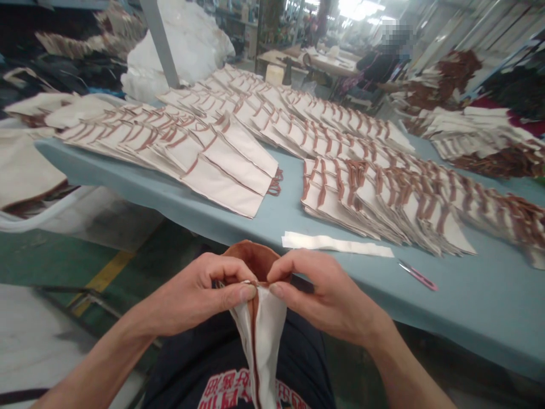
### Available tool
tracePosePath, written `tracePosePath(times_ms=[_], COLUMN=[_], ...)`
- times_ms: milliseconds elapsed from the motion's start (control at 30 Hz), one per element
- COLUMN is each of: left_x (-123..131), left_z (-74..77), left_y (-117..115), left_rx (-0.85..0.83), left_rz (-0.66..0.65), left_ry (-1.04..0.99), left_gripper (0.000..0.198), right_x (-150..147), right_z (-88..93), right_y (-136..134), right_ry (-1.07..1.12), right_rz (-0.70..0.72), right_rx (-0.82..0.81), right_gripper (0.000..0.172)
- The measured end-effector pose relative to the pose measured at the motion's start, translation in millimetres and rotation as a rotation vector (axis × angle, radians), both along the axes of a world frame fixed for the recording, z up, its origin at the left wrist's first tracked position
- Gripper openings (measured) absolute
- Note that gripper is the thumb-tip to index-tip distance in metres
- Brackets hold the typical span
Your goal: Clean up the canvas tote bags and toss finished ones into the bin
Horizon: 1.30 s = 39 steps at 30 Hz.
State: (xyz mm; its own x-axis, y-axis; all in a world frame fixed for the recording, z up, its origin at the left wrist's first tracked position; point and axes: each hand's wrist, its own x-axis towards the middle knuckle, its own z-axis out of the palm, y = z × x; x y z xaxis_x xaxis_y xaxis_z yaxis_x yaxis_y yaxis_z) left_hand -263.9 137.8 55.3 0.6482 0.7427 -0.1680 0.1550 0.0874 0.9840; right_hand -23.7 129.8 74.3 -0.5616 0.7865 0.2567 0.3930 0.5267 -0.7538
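A cream fabric piece with brown trim hangs in front of my dark shirt, with a brown flap standing up behind its top edge. My left hand pinches that edge between thumb and fingers. Close beside it, my right hand pinches the same edge, the two thumbs a short gap apart. On the blue table just beyond my hands lie a white strip and a small pink-handled tool with a metal tip.
Overlapping rows of cream pieces with brown edges cover much of the table. A white tub stands at the left. Farther back are a white plastic-wrapped bundle, a person and brown and cream piles.
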Motion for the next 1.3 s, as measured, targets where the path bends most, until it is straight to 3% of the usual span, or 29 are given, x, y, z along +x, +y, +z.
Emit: tracePosePath(times_ms=[267, 533, 700, 800, 967, 1133, 1300], left_x=[3.6, 6.5, 9.6, 9.1, 8.8, 18.6, 16.8], left_z=[7.8, 9.5, 9.4, 7.9, 9.1, 12.9, 16.7], left_y=[-3.5, -5.2, -4.0, -3.7, -2.4, 2.5, 11.8], left_rx=[0.069, 0.041, 0.077, 0.081, 0.079, 0.325, 0.569], left_rz=[-0.02, -0.024, -0.019, -0.019, -0.037, 0.02, 0.002], left_ry=[0.068, 0.087, 0.115, 0.107, 0.136, 0.321, 0.339], left_gripper=[0.027, 0.029, 0.03, 0.032, 0.029, 0.016, 0.024], right_x=[-7.0, -4.7, -9.8, -10.0, -7.6, -10.9, -9.3], right_z=[8.3, 9.5, 5.2, 3.9, 10.1, 14.6, 13.3], right_y=[-4.5, -7.4, -5.3, 1.8, 10.0, 13.5, 20.0], right_ry=[-0.134, -0.267, -0.345, -0.315, -0.224, -0.315, -0.23], right_rz=[0.009, 0.044, -0.028, -0.037, 0.043, 0.025, -0.052], right_rx=[0.295, 0.285, 0.364, 0.277, -0.043, -0.02, -0.097], right_gripper=[0.01, 0.019, 0.023, 0.016, 0.014, 0.012, 0.01])
